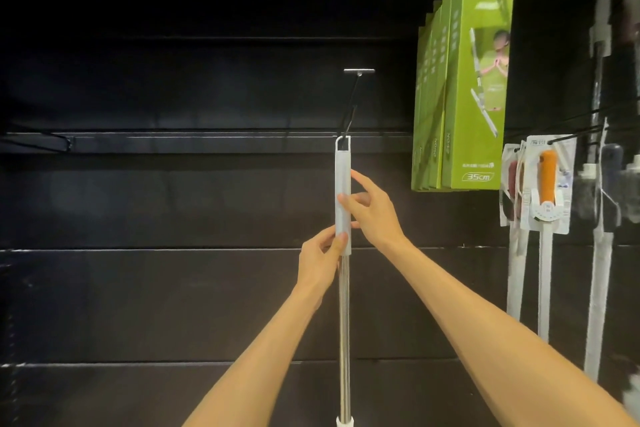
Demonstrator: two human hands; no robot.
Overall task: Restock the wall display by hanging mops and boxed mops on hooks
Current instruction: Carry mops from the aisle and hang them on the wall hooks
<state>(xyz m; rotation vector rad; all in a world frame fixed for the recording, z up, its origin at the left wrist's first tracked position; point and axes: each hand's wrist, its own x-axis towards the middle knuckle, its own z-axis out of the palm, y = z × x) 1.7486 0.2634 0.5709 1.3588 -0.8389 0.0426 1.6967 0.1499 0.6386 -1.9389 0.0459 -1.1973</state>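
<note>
Left hand (320,262) pinched on mop (343,198) at bottom of grey grip; right hand (372,206) loose, fingers spread, thumb touching grip higher up. Mop upright, top loop on hook (349,114) tip at wall mid-height. Advice: seat loop fully back along hook before letting go, steady pole against swing. Right of it, green boxed mops (479,80) hang: "Kul…" partly legible, "35cm".

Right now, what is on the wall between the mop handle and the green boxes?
Nothing hangs there. In the head view, only bare black wall panel separates the mop handle from the green boxes.
</note>
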